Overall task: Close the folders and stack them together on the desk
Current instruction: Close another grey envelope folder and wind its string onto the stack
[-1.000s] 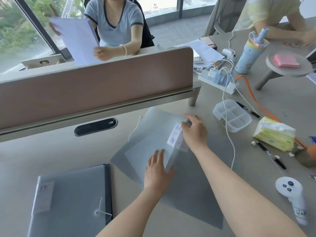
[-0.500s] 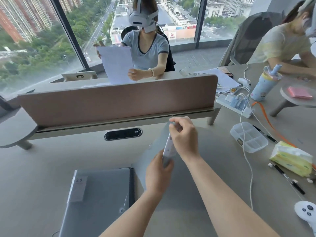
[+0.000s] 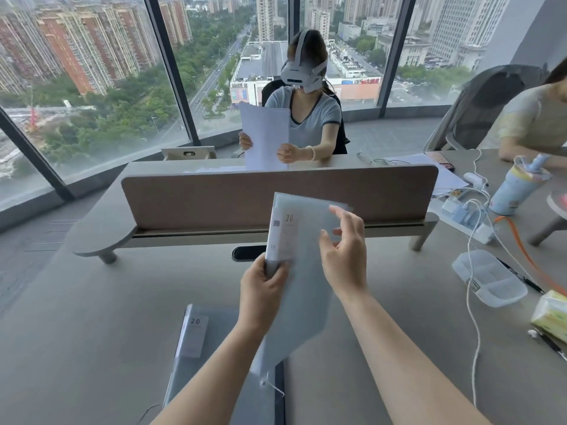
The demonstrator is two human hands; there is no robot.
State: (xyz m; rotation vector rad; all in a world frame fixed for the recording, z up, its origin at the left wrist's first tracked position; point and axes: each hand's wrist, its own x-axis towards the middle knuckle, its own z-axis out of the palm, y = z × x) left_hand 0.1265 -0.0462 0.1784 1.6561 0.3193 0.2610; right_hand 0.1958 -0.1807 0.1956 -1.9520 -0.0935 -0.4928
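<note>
A translucent grey folder (image 3: 302,250) was held upright above the tabletop (image 3: 92,332), lifted clear of it, in front of the brown divider panel (image 3: 214,197). Its lower left edge, just under a white label marked "20", was pinched in the grip of the left hand (image 3: 262,289), with the thumb on the near face and the fingers curled behind. The right hand (image 3: 345,256) was placed against the folder's right side, its grip released: the fingers were spread and loosely bent, and whether they actually touched the cover could not be told. The folder's lower corner was seen hanging down between the two forearms.

A second folder (image 3: 214,357), closed and also labelled "20", was laid flat on the tabletop below the left arm, at the near edge of the view, with a thin string fastener visible at its right side. The raised folder was well apart from it in height, though almost directly above its far right corner.

To the right, a clear compartment box (image 3: 487,280), a white cable (image 3: 474,332), a packet of tissues (image 3: 552,317) and a pale blue drinking bottle (image 3: 515,188) were set on the tabletop. Beyond the divider, a seated person wearing a headset was seen holding a sheet of paper (image 3: 265,133) in both hands.
</note>
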